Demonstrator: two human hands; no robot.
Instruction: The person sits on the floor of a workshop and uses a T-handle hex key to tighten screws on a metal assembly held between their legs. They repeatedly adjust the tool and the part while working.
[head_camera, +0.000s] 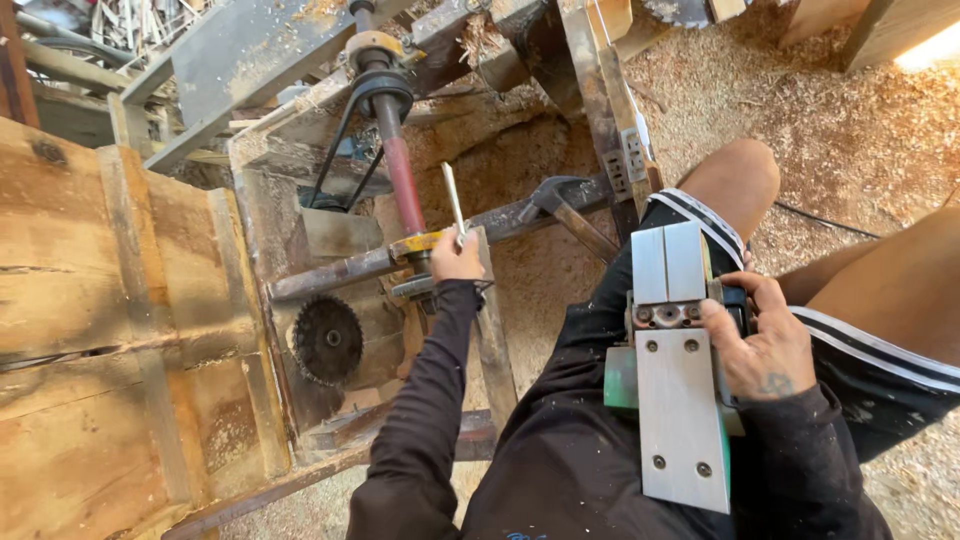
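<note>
A wooden saw bench (120, 330) fills nine o'clock, its circular blade (327, 340) just right of it. At four o'clock an upturned electric planer (680, 380) lies on the lap — right hand (765, 350) gripping it. At centre, the left hand (455, 258) holds a slim metal wrench (454, 203) at the shaft (400, 175).

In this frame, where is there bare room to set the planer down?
Free: the wide bare wooden planks left of the toothed circular saw blade, and the sawdust floor beyond the knee. Crowded: around the left hand, among shaft, belt and brackets. The right hand holds the green planer.
</note>
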